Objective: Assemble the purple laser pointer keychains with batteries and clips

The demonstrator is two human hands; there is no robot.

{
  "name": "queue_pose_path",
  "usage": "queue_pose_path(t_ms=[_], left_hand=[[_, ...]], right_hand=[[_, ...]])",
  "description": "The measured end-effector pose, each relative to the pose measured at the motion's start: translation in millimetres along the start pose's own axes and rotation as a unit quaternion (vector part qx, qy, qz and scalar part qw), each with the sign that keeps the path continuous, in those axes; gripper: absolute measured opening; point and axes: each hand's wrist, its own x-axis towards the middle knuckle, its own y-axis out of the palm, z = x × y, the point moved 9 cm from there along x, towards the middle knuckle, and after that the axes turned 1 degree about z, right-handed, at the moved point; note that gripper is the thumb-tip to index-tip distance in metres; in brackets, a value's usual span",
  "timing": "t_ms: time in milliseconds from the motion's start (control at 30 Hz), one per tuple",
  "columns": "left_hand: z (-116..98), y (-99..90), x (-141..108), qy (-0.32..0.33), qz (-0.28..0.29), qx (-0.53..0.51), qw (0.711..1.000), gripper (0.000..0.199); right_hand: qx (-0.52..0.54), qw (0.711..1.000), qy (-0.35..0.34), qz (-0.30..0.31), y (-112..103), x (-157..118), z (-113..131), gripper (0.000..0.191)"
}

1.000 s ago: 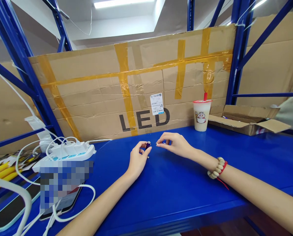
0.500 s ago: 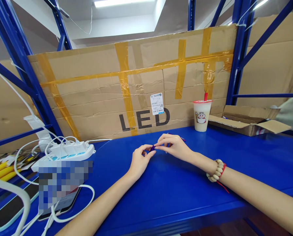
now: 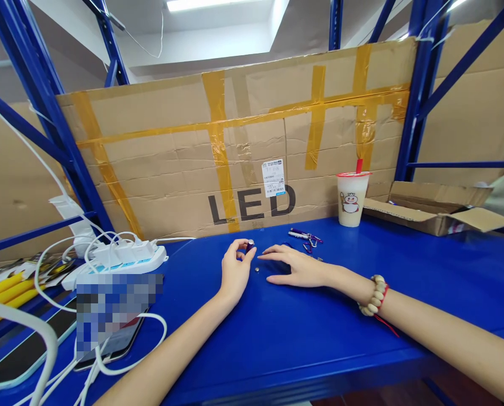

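Observation:
Between thumb and fingers, my left hand [image 3: 235,272] holds a small dark purple cylinder [image 3: 250,245] with a silvery end facing up. A tiny round metallic piece [image 3: 257,269] lies on the blue surface between the hands. My right hand [image 3: 298,267] is open just right of that piece, its thumb and fingers apart and nothing seen between them. Behind the right hand lie a silvery, pen-like item [image 3: 298,234] and a small purple clip-like piece [image 3: 307,247]. Another tiny piece [image 3: 320,259] sits by the right wrist, partly hidden.
A lidded cup with a red straw [image 3: 352,200] stands at the back right, beside an open cardboard box [image 3: 436,221]. On the left are a white power strip [image 3: 137,262], looping cables, phones and yellow-handled items. Taped cardboard [image 3: 171,169] lines the back.
My right hand has let go at the purple cylinder, moved slightly down and opened. The tiny metallic piece now shows on the surface, and the items behind the right hand are more visible.

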Motion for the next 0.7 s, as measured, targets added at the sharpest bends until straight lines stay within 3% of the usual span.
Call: queue_pose_path(t_ms=[100, 267, 500, 700], left_hand=[[-2.3, 3.0, -1.3, 0.007, 0.014, -0.004, 1.0, 0.014], [1.1, 4.3, -0.5, -0.003, 0.018, -0.013, 1.0, 0.017], [-0.4, 3.0, -1.6, -0.016, 0.014, -0.06, 0.998, 0.023], [-4.7, 3.5, -4.3, -0.045, 0.023, -0.077, 0.996, 0.025]], right_hand=[[0.009, 0.999, -0.014, 0.042, 9.1, 0.2, 6.0, 0.052], [0.005, 0.999, -0.014, 0.044, 10.4, 0.3, 9.6, 0.045], [-0.071, 0.994, 0.065, -0.052, -11.3, 0.5, -17.3, 0.041], [-0.147, 0.97, 0.172, -0.088, -34.8, -7.3, -40.5, 0.039]])
